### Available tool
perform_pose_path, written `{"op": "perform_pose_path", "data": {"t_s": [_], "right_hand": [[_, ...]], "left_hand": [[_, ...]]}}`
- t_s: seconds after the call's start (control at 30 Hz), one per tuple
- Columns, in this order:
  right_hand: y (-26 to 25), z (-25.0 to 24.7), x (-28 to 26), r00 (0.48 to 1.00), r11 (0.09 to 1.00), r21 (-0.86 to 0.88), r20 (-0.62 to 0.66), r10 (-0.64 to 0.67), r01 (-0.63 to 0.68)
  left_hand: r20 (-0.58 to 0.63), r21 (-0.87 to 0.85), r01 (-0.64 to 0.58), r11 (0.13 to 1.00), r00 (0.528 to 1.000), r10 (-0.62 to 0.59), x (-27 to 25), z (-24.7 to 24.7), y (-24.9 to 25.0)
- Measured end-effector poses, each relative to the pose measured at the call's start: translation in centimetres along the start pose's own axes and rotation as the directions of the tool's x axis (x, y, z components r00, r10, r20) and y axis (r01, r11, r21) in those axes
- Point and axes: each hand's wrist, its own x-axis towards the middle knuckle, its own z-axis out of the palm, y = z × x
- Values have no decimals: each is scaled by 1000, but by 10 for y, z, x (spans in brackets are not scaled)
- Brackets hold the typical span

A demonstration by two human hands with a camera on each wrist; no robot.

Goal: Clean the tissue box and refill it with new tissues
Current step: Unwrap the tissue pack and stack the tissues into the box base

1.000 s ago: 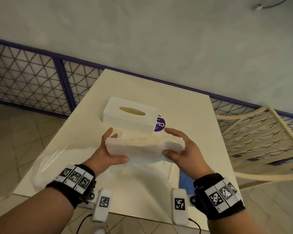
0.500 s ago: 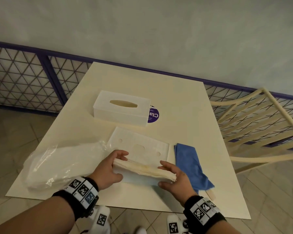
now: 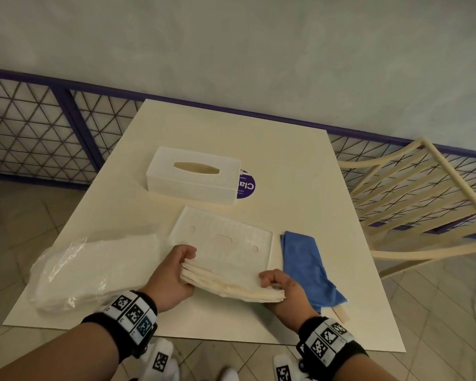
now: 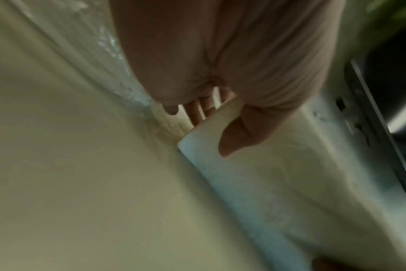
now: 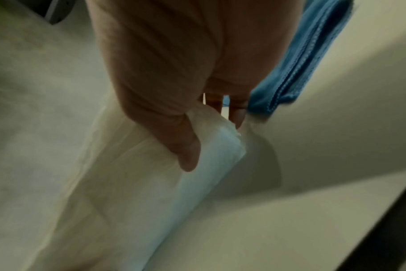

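Head view: a tissue stack (image 3: 226, 281) is gripped at both ends, left hand (image 3: 171, 279) and right hand (image 3: 283, 290) curled round it, low over the table's (image 3: 300, 166) near edge and, apparently, the flat white base panel (image 3: 231, 232). Since the earlier frame the stack has been lowered from beside the tissue box (image 3: 193, 174), which lies well behind. Flanked by plastic bag (image 3: 94, 265) left, blue cloth (image 3: 305, 265) right.

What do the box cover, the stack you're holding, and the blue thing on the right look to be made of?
Box cover: seemingly rigid white plastic, matte, finely ribbed surface with a cleanly cut oval slot.
Tissue stack: soft paper, many thin layered edges, sagging between the left hand and right hand.
Blue cloth: woven fabric, likely microfibre; the right wrist view shows a stitched hem.
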Motion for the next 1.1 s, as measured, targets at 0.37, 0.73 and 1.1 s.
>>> {"op": "perform_pose_path", "data": {"t_s": [0.37,0.73,1.1], "right_hand": [[-6,-5,4,998,995,100,65,0,-7],[-3,-3,2,999,991,125,-1,41,-40],[-5,-3,6,996,988,131,-31,83,-79]], "left_hand": [[61,106,14,994,998,-21,8,-3,0],[-143,115,-192,975,968,207,-4,-3,-4],[28,165,-206,964,978,204,-4,-4,-5]]}}
